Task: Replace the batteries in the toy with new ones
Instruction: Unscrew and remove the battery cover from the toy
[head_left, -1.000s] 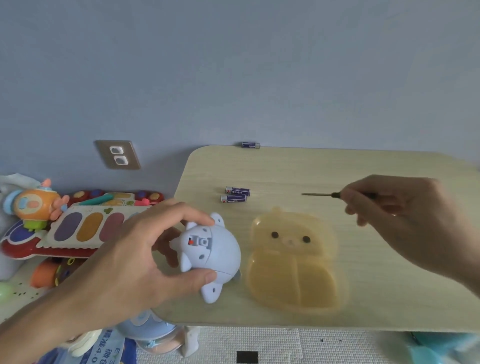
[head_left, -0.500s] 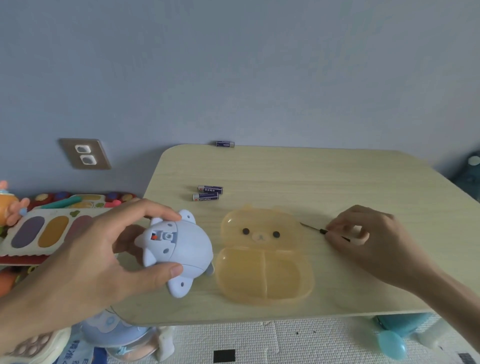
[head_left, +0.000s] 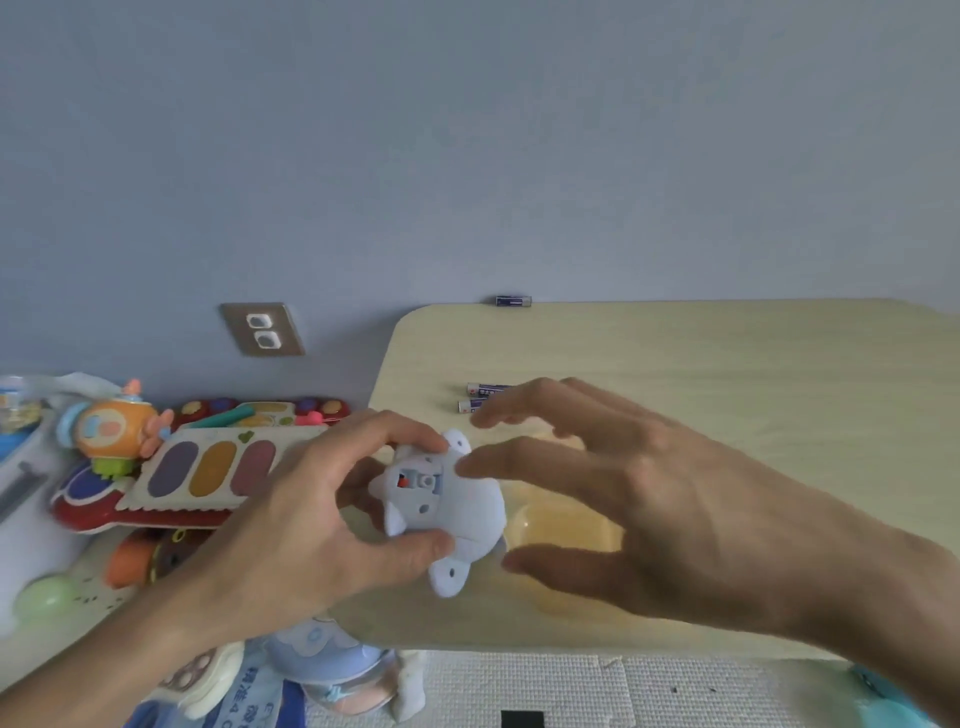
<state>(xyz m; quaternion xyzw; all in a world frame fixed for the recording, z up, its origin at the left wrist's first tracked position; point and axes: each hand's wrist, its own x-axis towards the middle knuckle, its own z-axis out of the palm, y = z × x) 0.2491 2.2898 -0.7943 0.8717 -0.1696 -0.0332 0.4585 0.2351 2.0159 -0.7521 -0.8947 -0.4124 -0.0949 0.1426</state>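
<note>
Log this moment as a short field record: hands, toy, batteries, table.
left hand: grips the blue toy, thumb and fingers around it
right hand: open, fingers spread, reaching toward the toy
toy: underside facing camera, compartment visible
batteries: two near the fingertips; a third battery at the far edge
table: light wood

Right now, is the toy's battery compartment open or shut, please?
Open: the toy shows a recess with inner parts, no cover on it.
</note>
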